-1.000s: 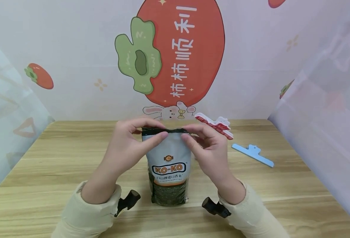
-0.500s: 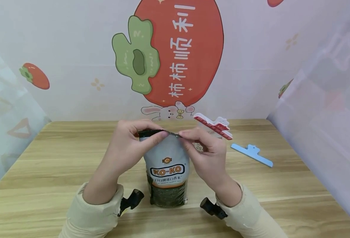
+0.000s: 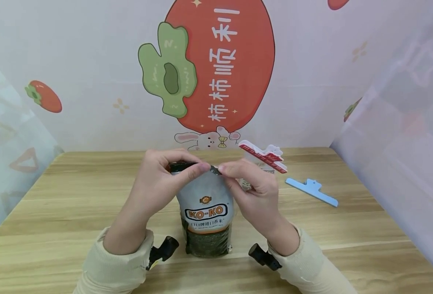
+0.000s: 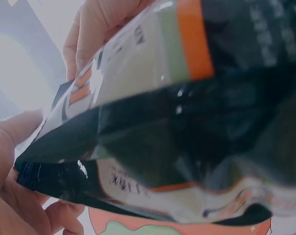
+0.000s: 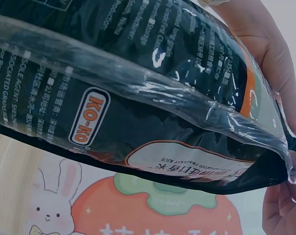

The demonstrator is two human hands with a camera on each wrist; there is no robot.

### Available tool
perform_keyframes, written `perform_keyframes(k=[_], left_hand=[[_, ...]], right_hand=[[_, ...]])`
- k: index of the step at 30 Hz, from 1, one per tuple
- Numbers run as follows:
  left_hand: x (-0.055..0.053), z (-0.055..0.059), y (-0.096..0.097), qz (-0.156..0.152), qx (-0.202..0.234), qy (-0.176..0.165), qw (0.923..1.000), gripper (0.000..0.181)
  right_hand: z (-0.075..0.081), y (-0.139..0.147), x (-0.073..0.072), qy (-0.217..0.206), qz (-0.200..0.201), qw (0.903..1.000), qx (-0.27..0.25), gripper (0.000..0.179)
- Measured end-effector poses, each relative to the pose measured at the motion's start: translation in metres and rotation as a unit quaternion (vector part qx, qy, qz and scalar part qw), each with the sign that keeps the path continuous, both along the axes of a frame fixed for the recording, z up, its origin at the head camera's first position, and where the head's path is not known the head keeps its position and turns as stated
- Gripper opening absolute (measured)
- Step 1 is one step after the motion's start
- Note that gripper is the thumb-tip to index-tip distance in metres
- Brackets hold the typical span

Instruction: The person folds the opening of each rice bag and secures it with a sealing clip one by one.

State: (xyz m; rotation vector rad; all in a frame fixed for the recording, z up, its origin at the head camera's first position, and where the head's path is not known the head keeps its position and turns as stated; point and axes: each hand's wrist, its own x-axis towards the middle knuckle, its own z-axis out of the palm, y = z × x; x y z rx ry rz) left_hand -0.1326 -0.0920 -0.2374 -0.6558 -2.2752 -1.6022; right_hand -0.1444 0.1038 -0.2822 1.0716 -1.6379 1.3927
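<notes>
A KO-KO rice bag (image 3: 206, 212) stands upright in the middle of the table, its front pale above and dark below. My left hand (image 3: 155, 183) pinches the dark top edge between thumb and forefinger, left of centre. At the top right, my right hand (image 3: 258, 190) pinches the same edge, which slants down there. In the left wrist view, the bag's dark side (image 4: 138, 132) fills most of the picture, with left-hand fingers (image 4: 11, 191) at its top corner. The right wrist view shows the bag's printed back (image 5: 153, 107) and right-hand fingers (image 5: 290, 196) at the top edge.
Behind my right hand, a red-and-white clip (image 3: 264, 157) sits along the top of a pale packet (image 3: 266, 166), partly hidden. A light blue clip (image 3: 311, 191) lies on the wooden table (image 3: 349, 245) to the right. A printed backdrop (image 3: 102, 61) rises behind the table.
My right fingertips have moved slightly left and down, bending the right part of the bag's top edge downward. My left hand keeps its pinch. More of the pale packet shows behind.
</notes>
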Motion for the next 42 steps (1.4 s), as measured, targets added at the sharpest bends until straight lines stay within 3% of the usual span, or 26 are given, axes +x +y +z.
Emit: perform_keyframes(k=[4, 8, 14, 20, 24, 29, 36, 42], left_hand=[[0.001, 0.0, 0.001, 0.012, 0.01, -0.012, 0.9998, 0.005], [0.002, -0.001, 0.002, 0.023, 0.01, -0.022, 0.9995, 0.006], [0.002, -0.002, 0.002, 0.034, 0.005, -0.031, 0.9989, 0.008], [0.004, -0.002, 0.002, 0.034, 0.008, -0.035, 0.9988, 0.007], [0.003, -0.003, 0.001, 0.03, 0.008, -0.025, 0.9992, 0.006], [0.003, -0.004, 0.001, 0.025, 0.012, -0.011, 0.9996, 0.004], [0.003, -0.004, 0.002, 0.038, 0.014, -0.02, 0.999, 0.004], [0.005, 0.0, 0.006, 0.042, 0.015, -0.031, 0.9985, 0.011]], right_hand=[[0.0, 0.0, 0.0, -0.002, -0.004, 1.0, 0.008, 0.015], [0.002, 0.001, 0.0, -0.03, 0.0, 0.9995, 0.011, 0.021], [0.002, 0.004, 0.001, -0.103, 0.005, 0.9944, 0.019, 0.021], [0.003, 0.008, 0.001, -0.191, 0.003, 0.9809, 0.035, 0.019], [0.003, 0.011, -0.001, -0.215, 0.022, 0.9754, 0.044, 0.017], [0.0, 0.012, -0.004, -0.198, 0.049, 0.9783, 0.038, 0.011], [-0.005, 0.009, -0.01, -0.101, 0.069, 0.9922, 0.023, 0.009], [-0.003, 0.007, -0.012, -0.045, 0.09, 0.9948, 0.014, 0.012]])
